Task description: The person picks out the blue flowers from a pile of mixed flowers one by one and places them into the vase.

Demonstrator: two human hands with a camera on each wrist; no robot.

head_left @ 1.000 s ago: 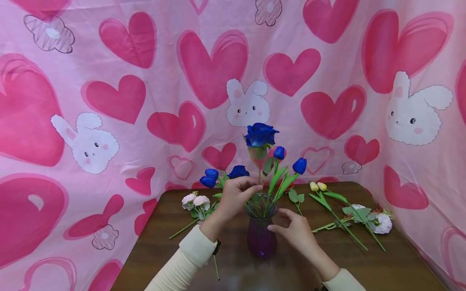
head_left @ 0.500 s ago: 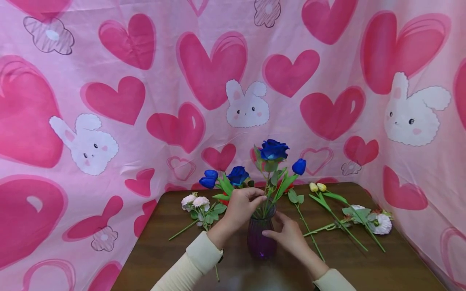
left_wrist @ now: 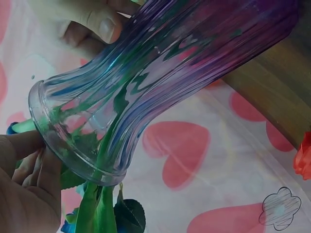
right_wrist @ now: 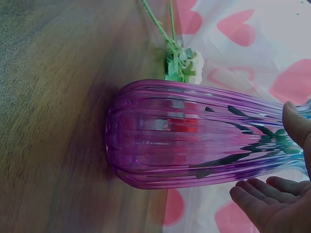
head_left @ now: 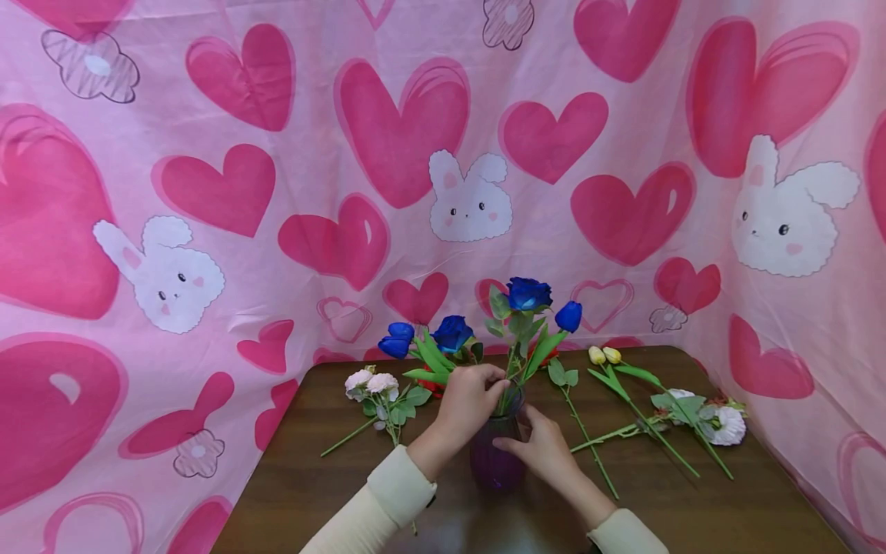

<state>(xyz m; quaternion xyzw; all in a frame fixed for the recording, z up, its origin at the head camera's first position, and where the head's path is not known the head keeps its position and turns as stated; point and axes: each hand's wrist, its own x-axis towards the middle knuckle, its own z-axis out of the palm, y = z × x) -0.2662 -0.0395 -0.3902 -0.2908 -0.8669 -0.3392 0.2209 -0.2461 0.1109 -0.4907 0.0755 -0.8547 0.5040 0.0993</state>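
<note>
A ribbed glass vase (head_left: 496, 454), purple toward its base, stands upright on the table. Stems and leaves show through its glass in both wrist views. At the vase's mouth my left hand (head_left: 465, 404) pinches the stem of a blue rose (head_left: 529, 294), whose bloom rises above the rim. The left wrist view has the fingers (left_wrist: 36, 167) beside the clear rim; the pinch itself is hidden there. My right hand (head_left: 550, 448) holds the vase from the right, thumb in front and fingers at its far side. A blue tulip (head_left: 569, 316) leans out to the right of the rose.
Left of the vase are pale pink flowers (head_left: 382, 384), a second blue rose (head_left: 453, 334) and more blue tulips (head_left: 396, 340). Yellow tulips (head_left: 611, 355), a white flower (head_left: 727, 426) and a loose green stem (head_left: 588, 438) lie right on the wooden table (head_left: 304, 492). A pink patterned cloth (head_left: 540, 46) hangs behind.
The blue rose has gone down and to the right, its stem deeper in the vase. My left hand has lowered and shifted right with it; my right hand has closed in on the vase.
</note>
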